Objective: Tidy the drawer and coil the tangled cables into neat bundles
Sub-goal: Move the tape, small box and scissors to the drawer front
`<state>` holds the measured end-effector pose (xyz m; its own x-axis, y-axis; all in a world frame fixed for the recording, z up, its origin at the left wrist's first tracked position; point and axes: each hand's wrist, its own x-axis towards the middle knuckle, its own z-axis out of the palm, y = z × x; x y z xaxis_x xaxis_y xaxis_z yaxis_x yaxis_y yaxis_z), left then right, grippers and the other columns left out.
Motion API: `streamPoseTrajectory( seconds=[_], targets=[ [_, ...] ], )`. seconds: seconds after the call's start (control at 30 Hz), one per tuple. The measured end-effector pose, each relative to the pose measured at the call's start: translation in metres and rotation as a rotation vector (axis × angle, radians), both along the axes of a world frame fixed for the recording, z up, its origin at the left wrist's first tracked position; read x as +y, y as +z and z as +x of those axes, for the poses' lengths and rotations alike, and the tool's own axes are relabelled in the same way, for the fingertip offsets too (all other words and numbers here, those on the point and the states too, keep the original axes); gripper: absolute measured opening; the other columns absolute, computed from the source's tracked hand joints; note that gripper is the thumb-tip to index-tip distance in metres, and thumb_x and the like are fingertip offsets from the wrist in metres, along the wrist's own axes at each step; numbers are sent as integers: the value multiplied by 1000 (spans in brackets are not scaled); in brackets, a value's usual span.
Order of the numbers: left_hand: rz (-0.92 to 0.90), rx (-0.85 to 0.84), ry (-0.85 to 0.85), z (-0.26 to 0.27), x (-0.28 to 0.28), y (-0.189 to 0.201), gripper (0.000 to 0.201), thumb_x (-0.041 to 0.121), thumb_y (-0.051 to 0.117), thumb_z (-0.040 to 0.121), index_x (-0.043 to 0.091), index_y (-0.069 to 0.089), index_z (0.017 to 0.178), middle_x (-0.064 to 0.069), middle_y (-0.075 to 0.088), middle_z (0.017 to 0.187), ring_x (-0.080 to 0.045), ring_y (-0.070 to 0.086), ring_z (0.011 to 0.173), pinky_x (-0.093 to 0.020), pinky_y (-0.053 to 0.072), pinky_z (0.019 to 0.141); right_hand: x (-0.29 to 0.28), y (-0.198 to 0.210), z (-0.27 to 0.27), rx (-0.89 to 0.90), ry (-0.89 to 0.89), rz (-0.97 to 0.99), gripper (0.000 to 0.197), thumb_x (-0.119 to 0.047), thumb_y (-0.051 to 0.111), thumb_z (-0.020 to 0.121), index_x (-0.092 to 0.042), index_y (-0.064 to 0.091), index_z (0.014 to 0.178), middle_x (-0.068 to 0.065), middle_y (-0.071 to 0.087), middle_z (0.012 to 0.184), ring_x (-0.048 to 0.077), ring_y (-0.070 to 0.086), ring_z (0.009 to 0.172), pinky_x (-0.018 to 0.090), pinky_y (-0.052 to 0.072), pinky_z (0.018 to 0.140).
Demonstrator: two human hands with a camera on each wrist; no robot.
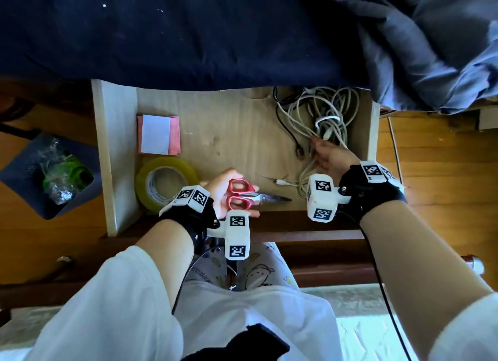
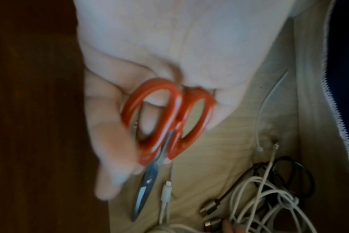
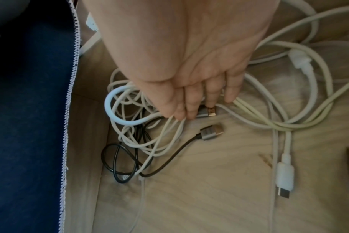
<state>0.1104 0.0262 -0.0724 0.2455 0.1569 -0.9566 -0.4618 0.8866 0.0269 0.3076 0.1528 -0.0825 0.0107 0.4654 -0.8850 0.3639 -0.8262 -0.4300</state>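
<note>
My left hand (image 1: 231, 192) grips red-handled scissors (image 1: 242, 196) just above the front edge of the open wooden drawer (image 1: 116, 158), blades shut and pointing right. The left wrist view shows my fingers curled round the scissors' handles (image 2: 169, 119). My right hand (image 1: 319, 149) reaches into a tangle of white cables (image 1: 323, 112) in the drawer's right part. In the right wrist view its fingertips (image 3: 181, 115) pinch several white strands (image 3: 130, 110) beside a metal USB plug (image 3: 209, 112). A thin black cable (image 3: 118, 157) winds through the tangle.
A roll of yellowish tape (image 1: 164, 182) and a pink and white note pad (image 1: 158, 134) lie in the drawer's left part. A white plug (image 3: 285, 173) lies on the drawer floor. Dark blue bedding (image 1: 188, 31) overhangs the back. A bin (image 1: 54, 177) stands on the left.
</note>
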Motion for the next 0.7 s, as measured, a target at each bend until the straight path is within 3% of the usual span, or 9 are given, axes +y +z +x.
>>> streamPoseTrajectory(
  seconds=[0.13,0.2,0.27,0.3,0.4,0.47,0.6,0.7],
  targets=[
    [-14,103,-102,6,-2,-3,38,32,33,101,11,61,86,-10,69,71,-22,65,54,-29,53,58,-3,-11,5,-10,-4,14,37,-16,38,99,-20,46,135,0,43,143,17,37,133,32,28,110],
    [55,208,-144,10,0,-5,36,26,33,102,10,61,86,-18,69,92,-29,65,77,-38,50,77,-4,-13,5,-17,-9,22,35,-17,41,98,-21,49,132,0,45,141,17,39,132,31,29,109],
    [113,308,-213,13,1,-6,33,17,32,103,3,60,109,-22,57,124,-33,57,105,-41,45,92,-4,-13,4,-30,13,29,34,-18,42,97,-21,50,131,2,47,140,19,41,131,32,31,107],
    [125,327,-223,13,1,-5,34,16,31,103,2,56,120,-21,53,130,-33,53,112,-41,44,95,-4,-12,4,-38,35,31,34,-19,43,97,-22,51,130,3,48,139,22,42,130,33,32,107],
    [142,305,-209,14,0,-7,40,24,31,103,0,51,128,-19,52,129,-30,50,113,-42,40,102,-6,-10,2,-65,82,64,31,-21,48,95,-24,55,125,7,53,134,28,46,127,36,35,105],
    [122,282,-153,14,1,-7,42,29,35,101,1,51,127,-22,51,132,-29,50,110,-43,40,103,-8,-10,2,-53,110,89,32,-18,47,95,-23,55,126,4,53,134,23,47,127,32,33,104],
    [28,261,-145,9,-2,-7,46,42,38,98,10,53,128,-16,52,134,-28,51,118,-35,41,96,-11,-6,-2,-28,171,116,39,-8,42,96,-15,48,134,6,48,139,18,43,127,29,28,109],
    [-9,235,-205,4,-4,-5,53,48,33,98,11,48,133,-15,56,123,-24,55,108,-33,35,93,-12,-2,-5,-45,240,138,41,-4,40,96,-11,43,137,9,47,139,19,43,126,25,28,108]
  ],
)
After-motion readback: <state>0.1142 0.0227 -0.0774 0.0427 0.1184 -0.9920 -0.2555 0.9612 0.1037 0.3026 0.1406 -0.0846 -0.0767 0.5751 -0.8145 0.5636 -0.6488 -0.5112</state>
